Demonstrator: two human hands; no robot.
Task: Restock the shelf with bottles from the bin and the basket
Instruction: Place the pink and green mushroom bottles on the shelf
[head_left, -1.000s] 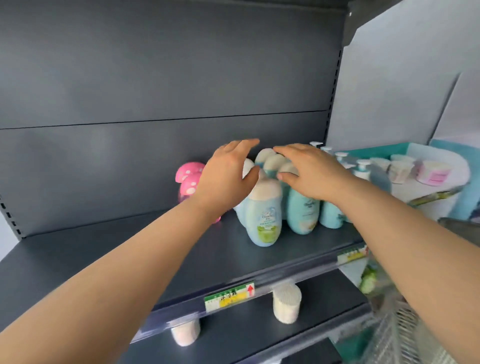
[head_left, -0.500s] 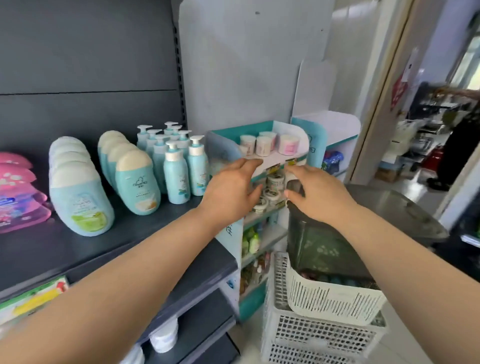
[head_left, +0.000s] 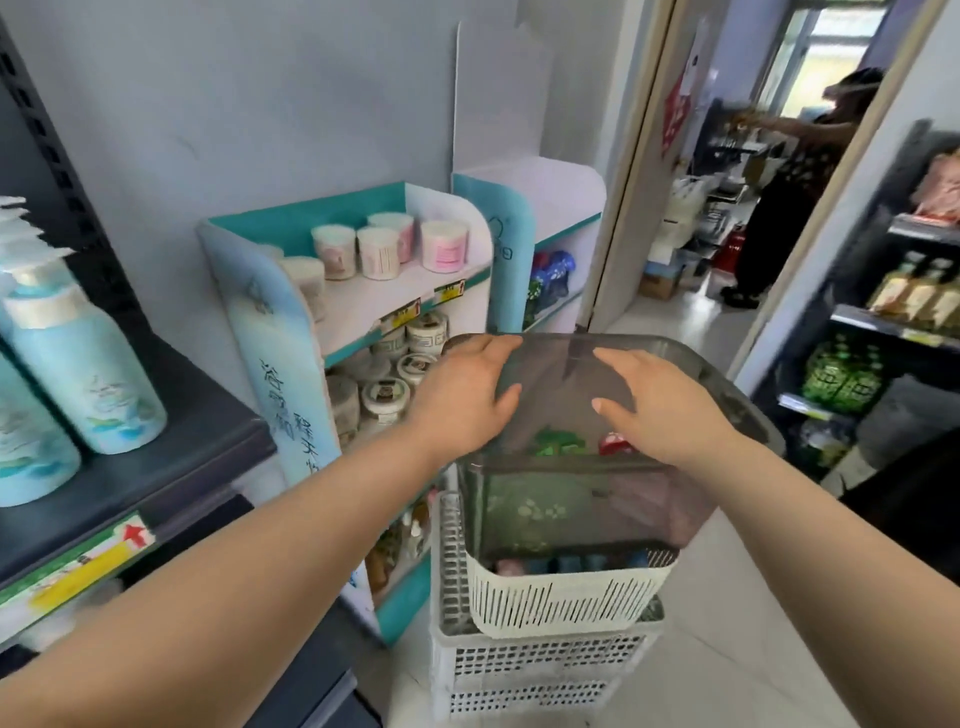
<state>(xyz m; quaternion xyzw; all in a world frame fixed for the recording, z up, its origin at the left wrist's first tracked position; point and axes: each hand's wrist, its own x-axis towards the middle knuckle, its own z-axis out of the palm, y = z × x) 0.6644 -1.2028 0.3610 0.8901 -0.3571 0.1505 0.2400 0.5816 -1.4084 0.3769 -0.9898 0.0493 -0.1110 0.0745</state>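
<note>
A translucent grey bin (head_left: 727, 387) stands on a cream slotted basket (head_left: 561, 597), which sits on a white crate (head_left: 524, 665). Green and red items show dimly through the bin, and blue bottle tops line the basket. My left hand (head_left: 462, 395) hovers over the bin's left rim with relaxed fingers, holding nothing. Over the bin's open top, my right hand (head_left: 660, 402) is spread and empty too. Pale blue pump bottles (head_left: 78, 364) stand on the dark shelf (head_left: 156, 467) at the left.
A teal and white display stand (head_left: 291, 364) with small jars is between the shelf and the bin. A doorway behind leads to another room where a person (head_left: 795, 176) stands. Another rack (head_left: 883, 322) with bottles stands at the right.
The view has swung right from the shelf to the bin. Both hands left the bottles on the shelf and moved over the bin's top.
</note>
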